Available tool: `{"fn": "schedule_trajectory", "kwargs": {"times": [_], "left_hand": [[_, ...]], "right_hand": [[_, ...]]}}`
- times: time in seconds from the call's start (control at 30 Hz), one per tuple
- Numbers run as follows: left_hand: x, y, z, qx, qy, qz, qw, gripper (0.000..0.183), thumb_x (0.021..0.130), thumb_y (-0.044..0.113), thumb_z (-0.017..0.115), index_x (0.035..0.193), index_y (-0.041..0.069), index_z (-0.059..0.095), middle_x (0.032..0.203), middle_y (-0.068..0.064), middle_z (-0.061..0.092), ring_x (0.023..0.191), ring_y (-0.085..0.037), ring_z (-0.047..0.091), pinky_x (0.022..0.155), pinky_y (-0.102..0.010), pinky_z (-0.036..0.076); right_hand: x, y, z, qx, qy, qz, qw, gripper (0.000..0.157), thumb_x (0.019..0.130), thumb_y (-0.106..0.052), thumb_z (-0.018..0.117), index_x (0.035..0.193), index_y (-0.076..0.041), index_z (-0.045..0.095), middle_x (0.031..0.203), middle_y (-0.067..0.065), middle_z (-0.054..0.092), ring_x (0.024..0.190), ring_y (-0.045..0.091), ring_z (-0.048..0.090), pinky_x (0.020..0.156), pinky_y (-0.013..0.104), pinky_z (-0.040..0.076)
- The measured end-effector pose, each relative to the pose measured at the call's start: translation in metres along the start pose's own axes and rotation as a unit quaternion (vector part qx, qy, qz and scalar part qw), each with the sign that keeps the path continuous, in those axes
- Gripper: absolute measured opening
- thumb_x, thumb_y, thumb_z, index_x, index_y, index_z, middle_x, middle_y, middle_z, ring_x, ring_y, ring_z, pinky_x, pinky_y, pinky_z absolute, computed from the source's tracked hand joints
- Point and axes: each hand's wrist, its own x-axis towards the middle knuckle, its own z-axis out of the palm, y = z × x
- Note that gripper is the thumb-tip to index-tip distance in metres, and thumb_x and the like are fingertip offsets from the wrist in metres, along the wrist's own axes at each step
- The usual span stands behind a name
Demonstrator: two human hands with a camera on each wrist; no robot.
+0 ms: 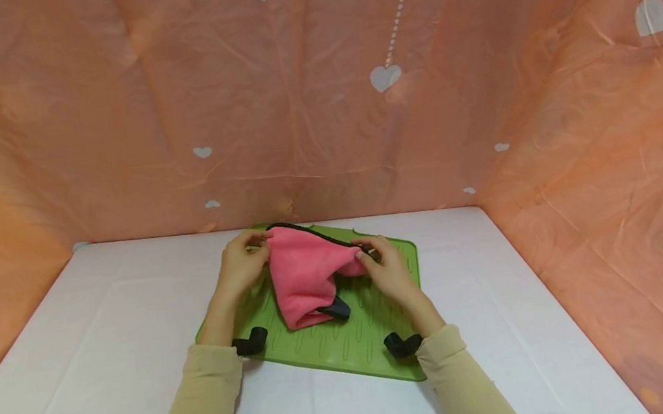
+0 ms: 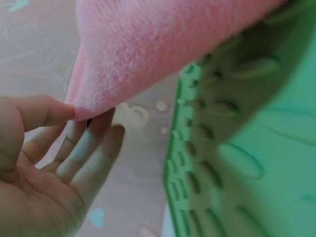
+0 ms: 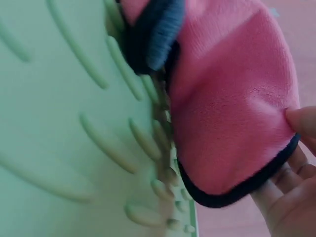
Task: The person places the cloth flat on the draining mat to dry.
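A pink plush cloth point(image 1: 301, 266) with a black edge band hangs over a ridged green mat point(image 1: 317, 347). Its upper left corner is pinched between thumb and fingers of my left hand point(image 1: 241, 265); in the left wrist view that corner of the cloth point(image 2: 148, 44) is between thumb and fingertips. My right hand point(image 1: 390, 270) pinches the upper right part by the black edge, and the right wrist view shows the thumb on the pink side of the cloth point(image 3: 232, 108). A dark, fuzzy piece point(image 1: 336, 308) shows at the cloth's lower end; whether it belongs to the cloth, I cannot tell.
The mat lies slanted on a white table point(image 1: 109, 372), near its back edge. An orange curtain point(image 1: 320, 112) with pale hearts stands behind and along both sides. Black wrist mounts point(image 1: 403, 344) sit at both sleeves, over the mat's front part.
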Motion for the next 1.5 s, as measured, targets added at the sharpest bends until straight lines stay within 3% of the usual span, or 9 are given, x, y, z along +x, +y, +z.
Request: {"fn": "schedule_trajectory", "kwargs": {"times": [0.17,0.4,0.6,0.73,0.9,1.07,1.2,1.33,1.5], "left_hand": [[-0.002,0.013,-0.005,0.004,0.018,0.017,0.9997,0.027,0.097,0.005,0.060,0.121,0.004,0.072,0.105,-0.015,0.068,0.073,-0.019,0.066,0.055,-0.020,0.048],[-0.004,0.022,-0.012,0.062,0.036,0.055,0.9959,0.027,0.099,0.007,0.059,0.122,0.008,0.072,0.109,-0.013,0.067,0.087,-0.025,0.064,0.068,-0.026,0.051],[-0.003,0.012,-0.008,0.082,0.017,0.058,0.9948,0.027,0.098,0.003,0.058,0.122,0.004,0.072,0.109,-0.016,0.066,0.087,-0.026,0.063,0.073,-0.029,0.050],[-0.002,0.004,-0.004,0.095,0.005,0.055,0.9940,0.028,0.096,0.002,0.059,0.121,0.002,0.072,0.109,-0.019,0.067,0.083,-0.025,0.065,0.073,-0.030,0.049],[0.000,-0.002,-0.003,0.123,-0.040,0.043,0.9907,0.031,0.097,0.005,0.060,0.126,0.000,0.070,0.112,-0.020,0.069,0.085,-0.028,0.068,0.074,-0.034,0.051],[0.000,-0.006,-0.002,0.157,-0.096,0.034,0.9824,0.037,0.098,0.010,0.062,0.133,-0.003,0.065,0.116,-0.022,0.069,0.093,-0.032,0.069,0.084,-0.043,0.052],[-0.001,-0.007,-0.003,0.167,-0.109,0.038,0.9791,0.038,0.099,0.013,0.064,0.134,-0.003,0.065,0.117,-0.022,0.070,0.096,-0.032,0.068,0.087,-0.045,0.052],[-0.002,-0.003,-0.006,0.149,-0.122,0.056,0.9797,0.031,0.098,0.011,0.065,0.128,0.000,0.069,0.114,-0.018,0.071,0.097,-0.031,0.069,0.082,-0.039,0.053],[-0.004,0.006,-0.010,0.116,-0.209,0.101,0.9657,0.019,0.094,0.003,0.071,0.113,0.000,0.074,0.104,-0.012,0.075,0.093,-0.026,0.067,0.079,-0.034,0.054]], "right_hand": [[0.001,-0.003,-0.010,-0.014,0.031,-0.020,0.999,0.023,0.099,-0.006,0.070,0.122,-0.003,0.074,0.115,0.016,0.070,0.090,0.026,0.064,0.081,0.034,0.052],[0.002,-0.005,-0.018,-0.022,0.091,-0.041,0.995,0.016,0.091,-0.009,0.081,0.107,-0.009,0.081,0.105,0.009,0.078,0.066,0.013,0.056,0.064,0.023,0.046],[0.003,0.005,-0.015,-0.076,0.055,-0.010,0.996,0.017,0.094,-0.005,0.077,0.110,-0.009,0.081,0.106,0.010,0.078,0.067,0.013,0.060,0.065,0.027,0.049],[0.003,0.014,-0.013,-0.099,0.026,0.002,0.995,0.018,0.094,-0.003,0.074,0.111,-0.007,0.080,0.107,0.011,0.078,0.083,0.022,0.069,0.076,0.036,0.055],[0.004,0.019,-0.009,-0.102,0.010,0.008,0.995,0.020,0.094,-0.002,0.073,0.113,-0.005,0.078,0.106,0.012,0.078,0.087,0.027,0.072,0.079,0.042,0.057],[0.001,0.020,-0.006,-0.104,-0.015,0.023,0.994,0.025,0.095,-0.006,0.073,0.119,-0.004,0.075,0.107,0.011,0.077,0.089,0.028,0.075,0.081,0.044,0.059],[-0.001,0.015,-0.006,-0.103,-0.031,0.036,0.994,0.028,0.096,-0.011,0.073,0.122,-0.004,0.074,0.111,0.012,0.076,0.098,0.031,0.074,0.087,0.047,0.058],[-0.001,0.006,-0.007,-0.105,-0.038,0.021,0.994,0.029,0.096,-0.013,0.074,0.123,-0.003,0.074,0.114,0.012,0.075,0.104,0.031,0.071,0.089,0.049,0.057],[-0.001,-0.008,-0.006,-0.089,-0.090,-0.029,0.992,0.029,0.095,-0.012,0.075,0.123,-0.003,0.074,0.114,0.008,0.075,0.100,0.026,0.072,0.087,0.043,0.058]]}}
